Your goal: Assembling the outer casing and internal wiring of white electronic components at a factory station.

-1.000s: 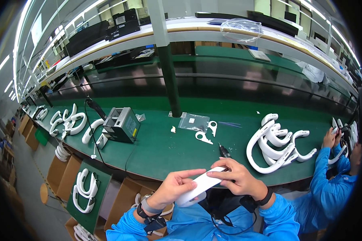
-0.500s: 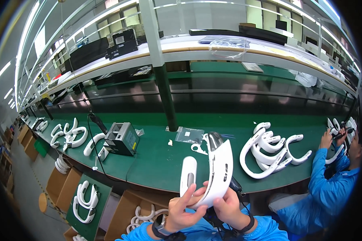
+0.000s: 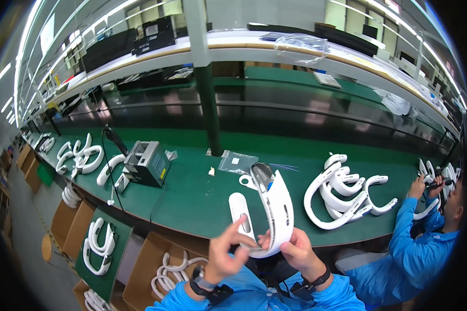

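Observation:
My right hand [image 3: 302, 251] grips a white U-shaped neck fan [image 3: 282, 213] by its curved lower part, holding it tilted upright over the bench's front edge. A grey, glossy inner piece shows at the tip of its right arm, and a slot is visible on its left arm. Beside the bend, my left hand [image 3: 227, 253] has its fingers apart, with the fingertips close to the inside of the curve. Whether they touch it I cannot tell. Behind the fan, a clear plastic bag [image 3: 234, 161] and a small white flat part [image 3: 247, 181] lie on the green bench.
A pile of white neck fans [image 3: 321, 217] lies to the right, near a co-worker in a blue sleeve [image 3: 415, 243]. A grey boxy device [image 3: 149, 167] and more fans [image 3: 91, 165] are on the left. Cardboard boxes [image 3: 150, 254] stand below the bench edge. A green post [image 3: 208, 114] rises behind.
My left hand has loosened from the fan's bend and its fingers have spread. The fan has turned slightly in my right hand. The whole view has shifted a little.

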The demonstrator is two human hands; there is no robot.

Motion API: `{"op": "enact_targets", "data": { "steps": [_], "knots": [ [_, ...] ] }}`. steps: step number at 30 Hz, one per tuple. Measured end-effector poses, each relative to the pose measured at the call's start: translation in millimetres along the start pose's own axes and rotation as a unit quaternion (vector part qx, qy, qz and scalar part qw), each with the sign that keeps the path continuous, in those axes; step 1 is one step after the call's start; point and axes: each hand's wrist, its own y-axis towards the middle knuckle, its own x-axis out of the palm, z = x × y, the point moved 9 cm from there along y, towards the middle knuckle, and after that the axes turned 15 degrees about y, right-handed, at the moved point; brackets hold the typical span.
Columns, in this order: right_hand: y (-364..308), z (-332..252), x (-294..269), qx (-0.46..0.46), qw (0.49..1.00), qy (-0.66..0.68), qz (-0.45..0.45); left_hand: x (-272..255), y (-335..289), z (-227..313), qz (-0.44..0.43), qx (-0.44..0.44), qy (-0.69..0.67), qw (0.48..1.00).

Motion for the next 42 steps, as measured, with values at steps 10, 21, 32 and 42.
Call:
{"op": "enact_targets", "data": {
  "steps": [10,21,32,42],
  "knots": [
    [-1.9,27.6,3.7,0.048,0.959,0.271,-0.068,65.2,56.9,2.1,-0.125,-0.083,-0.585,0.797],
    [-9.3,28.2,-21.1,0.074,0.956,0.277,-0.057,83.4,52.3,-20.7,-0.075,-0.137,-0.508,0.847],
    [-2.2,5.4,-30.8,0.089,0.958,0.263,-0.068,91.7,81.1,6.5,-0.074,-0.132,-0.442,0.884],
    [-7.2,0.4,-40.5,0.076,0.949,0.289,-0.106,104.1,84.0,12.7,-0.05,-0.14,-0.347,0.926]
  ]
}}
